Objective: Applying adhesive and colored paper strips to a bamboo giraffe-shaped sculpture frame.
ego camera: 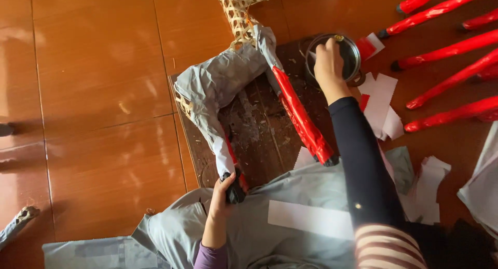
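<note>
Down at six o'clock, a sheet of grey paper [290, 196] spreads over the lap, with a white paper strip [311, 219] lying on it. Just above its edge, the left hand [224, 195] is clamped shut round the black foot [233, 192] of a leg of the woven animal frame [228, 82], fingers wrapped tight, with red covering showing right beside the grip. That frame sits on a dark wooden board [259, 129] at the centre, board littered with scraps; its body is covered in crumpled grey paper, a second leg wrapped in glossy red [303, 121] slants down toward five o'clock, and the bare bamboo lattice of the neck [239, 9] runs up to twelve o'clock. Out at one o'clock, the right hand [329, 61], on a long dark sleeve, reaches into a round metal pot [334, 53], fingers curled down over its rim; whether it holds anything inside, I cannot tell. White paper pieces [381, 100] lie just beside the pot at three o'clock. Far at two o'clock, red-wrapped sticks [446, 53] fan out across the brown tiled floor [88, 92].
</note>
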